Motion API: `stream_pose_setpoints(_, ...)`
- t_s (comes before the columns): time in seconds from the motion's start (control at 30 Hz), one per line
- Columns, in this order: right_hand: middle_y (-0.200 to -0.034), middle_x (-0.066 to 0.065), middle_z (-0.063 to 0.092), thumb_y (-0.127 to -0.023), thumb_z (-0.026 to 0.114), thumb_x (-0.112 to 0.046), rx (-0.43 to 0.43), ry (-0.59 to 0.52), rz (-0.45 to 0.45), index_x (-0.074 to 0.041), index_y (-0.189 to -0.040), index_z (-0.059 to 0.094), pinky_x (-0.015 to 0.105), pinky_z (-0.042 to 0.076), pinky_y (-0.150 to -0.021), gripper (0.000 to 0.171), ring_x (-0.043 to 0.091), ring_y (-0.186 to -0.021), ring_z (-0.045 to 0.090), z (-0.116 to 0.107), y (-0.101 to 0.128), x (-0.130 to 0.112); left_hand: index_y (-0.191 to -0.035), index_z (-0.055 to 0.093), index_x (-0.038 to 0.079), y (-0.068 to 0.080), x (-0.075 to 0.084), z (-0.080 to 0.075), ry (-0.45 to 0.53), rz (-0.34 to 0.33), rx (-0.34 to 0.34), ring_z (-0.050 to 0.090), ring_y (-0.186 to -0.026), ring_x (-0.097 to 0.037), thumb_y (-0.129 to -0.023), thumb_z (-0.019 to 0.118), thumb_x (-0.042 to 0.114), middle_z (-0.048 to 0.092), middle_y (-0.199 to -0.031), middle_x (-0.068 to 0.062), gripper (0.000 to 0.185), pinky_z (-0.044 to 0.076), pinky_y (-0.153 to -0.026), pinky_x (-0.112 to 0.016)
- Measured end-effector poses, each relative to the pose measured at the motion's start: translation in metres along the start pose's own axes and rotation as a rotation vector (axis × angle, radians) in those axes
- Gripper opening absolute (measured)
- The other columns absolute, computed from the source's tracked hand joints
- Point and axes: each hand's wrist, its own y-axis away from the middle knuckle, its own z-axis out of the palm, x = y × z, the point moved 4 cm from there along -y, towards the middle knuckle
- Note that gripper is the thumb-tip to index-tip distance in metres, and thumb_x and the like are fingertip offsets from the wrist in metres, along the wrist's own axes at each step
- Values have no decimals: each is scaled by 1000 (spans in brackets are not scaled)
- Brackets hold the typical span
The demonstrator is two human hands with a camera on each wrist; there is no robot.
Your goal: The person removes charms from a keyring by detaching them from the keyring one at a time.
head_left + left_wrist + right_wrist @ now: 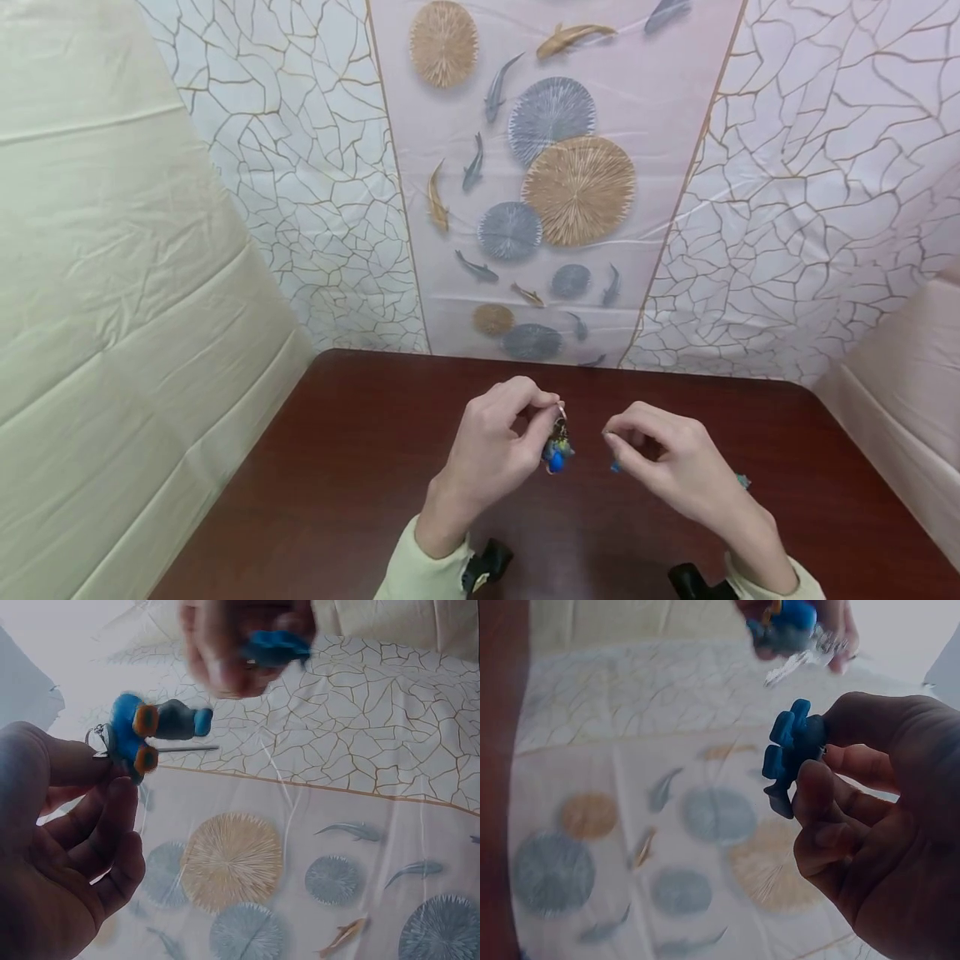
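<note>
Both hands are raised above the dark reddish-brown wooden bench (360,467), near its middle. The left hand (491,446) pinches between thumb and fingertips a small blue toy figure with orange round spots, a grey part and a thin metal key ring (150,731); in the head view the same charm (557,446) hangs just below the left fingertips. A thin metal pin sticks out from the figure sideways in the left wrist view. The right hand (675,467), just beside the toy figure and not touching it, has its fingers curled around a small blue lobed plastic piece (791,754), held between thumb and index finger; in the head view only a blue sliver (615,467) of it shows under the fingers. A tiny teal bit (742,480) lies on the bench beyond the right hand, well apart from the toy figure; too small to identify. Pale green sleeves cover both wrists. Behind the toy figure hangs a backdrop sheet printed with fish and round fan shapes (555,167), with cream sheets at the sides.
</note>
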Motion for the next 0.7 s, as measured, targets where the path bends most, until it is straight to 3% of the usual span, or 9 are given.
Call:
stream_pose_setpoints(0.23, -73, -22, 54, -77, 74, 7, -16, 76, 47, -28, -90, 63, 8, 40, -55, 38, -10, -60, 49, -5, 14, 27, -84, 65, 12, 0, 1, 3, -3, -3, -15, 64, -75, -7, -88, 68, 4, 72, -86, 2, 10, 49, -63, -15)
stream_pose_setpoints(0.47, -69, -22, 56, -77, 75, 4, -29, 110, 114, -27, -86, 64, 8, 38, -54, 34, -9, -58, 49, -2, 27, 53, -85, 65, 13, 1, 1, 3, 3, -6, -20, 62, -73, -5, -88, 68, 4, 72, -86, 3, 10, 43, -65, -6)
stream_pose_setpoints(0.7, -68, -22, 57, -82, 74, -5, -137, 180, 258, -20, -86, 67, 16, 40, -54, 17, -9, -59, 47, 4, 49, 87, -86, 65, 13, 1, 2, 4, 6, -17, -33, 60, -72, -5, -89, 67, 5, 72, -86, 3, 9, 44, -66, -4)
